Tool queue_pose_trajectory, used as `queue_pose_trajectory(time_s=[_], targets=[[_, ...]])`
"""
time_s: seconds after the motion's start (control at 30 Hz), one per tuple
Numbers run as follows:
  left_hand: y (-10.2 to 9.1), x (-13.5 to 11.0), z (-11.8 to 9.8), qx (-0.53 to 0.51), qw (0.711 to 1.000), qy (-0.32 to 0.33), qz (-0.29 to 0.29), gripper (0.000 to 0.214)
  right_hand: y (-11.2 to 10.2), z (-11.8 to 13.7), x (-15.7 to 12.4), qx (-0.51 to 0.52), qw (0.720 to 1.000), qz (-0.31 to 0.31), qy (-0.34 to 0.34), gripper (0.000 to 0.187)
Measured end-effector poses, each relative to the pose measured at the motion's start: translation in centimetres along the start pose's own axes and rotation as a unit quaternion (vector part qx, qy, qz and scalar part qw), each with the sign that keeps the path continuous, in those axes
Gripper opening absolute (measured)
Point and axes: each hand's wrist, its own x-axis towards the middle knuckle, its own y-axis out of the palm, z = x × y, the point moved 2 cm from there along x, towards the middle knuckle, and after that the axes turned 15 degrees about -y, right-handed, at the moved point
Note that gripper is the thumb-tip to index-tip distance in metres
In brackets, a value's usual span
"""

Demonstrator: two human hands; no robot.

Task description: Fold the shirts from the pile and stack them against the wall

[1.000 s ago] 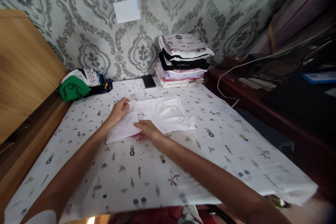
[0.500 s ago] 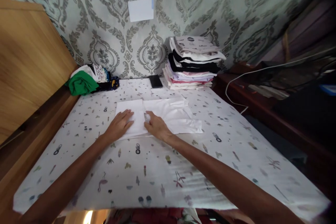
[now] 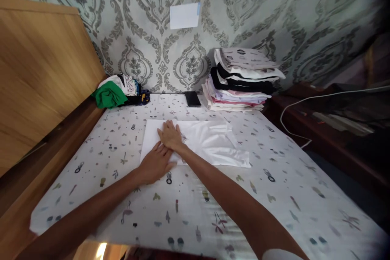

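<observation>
A white garment (image 3: 210, 142) lies partly folded on the print-covered tabletop (image 3: 183, 195), at the centre of the frame. The right hand (image 3: 171, 135) rests open, palm down, on its left part, and the left hand (image 3: 155, 165), just below, is open too, neither gripping anything. Folded clothes (image 3: 243, 81) stand stacked at upper right.

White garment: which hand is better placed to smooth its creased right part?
Probably the right hand: it lies on the white garment, nearer its creased part, while the left hand sits farther left.
</observation>
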Motion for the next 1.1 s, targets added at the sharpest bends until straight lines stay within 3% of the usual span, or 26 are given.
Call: queue_pose_trajectory(time_s=[0.1,0.2,0.33,0.4,0.53,0.6,0.8,1.1], targets=[[-1.0,-1.7,0.1,-0.085,0.995,0.034,0.046,0.049,0.1,-0.4,-0.1,-0.021,1.000,0.001,-0.003,0.061],[-2.8,-1.0,1.8,-0.186,0.982,-0.007,0.037,0.038,0.3,-0.2,-0.3,-0.036,0.999,-0.008,0.008,0.059],[-4.6,3.5,6.0,-0.164,0.977,-0.093,-0.101,0.023,0.5,-0.1,-0.5,-0.045,0.999,-0.022,0.013,0.058],[-5.0,6.2,8.5,-0.124,0.977,-0.114,-0.128,0.026,0.5,-0.1,-0.5,-0.050,0.998,-0.028,0.009,0.058],[-5.5,10.9,13.1,-0.113,0.973,-0.195,-0.053,0.026,0.4,0.0,-0.7,-0.059,0.998,-0.031,0.003,0.059],[-5.6,12.3,14.3,-0.121,0.972,-0.202,-0.015,0.021,0.4,0.0,-0.8,-0.062,0.998,-0.032,0.002,0.059],[-5.4,13.6,14.7,-0.127,0.979,-0.157,0.012,0.009,0.5,-0.2,-0.6,-0.061,0.998,-0.032,0.003,0.061],[-5.8,13.8,14.9,-0.201,0.971,-0.082,0.095,0.023,0.7,-0.4,-0.7,-0.066,0.997,-0.040,-0.007,0.061]])
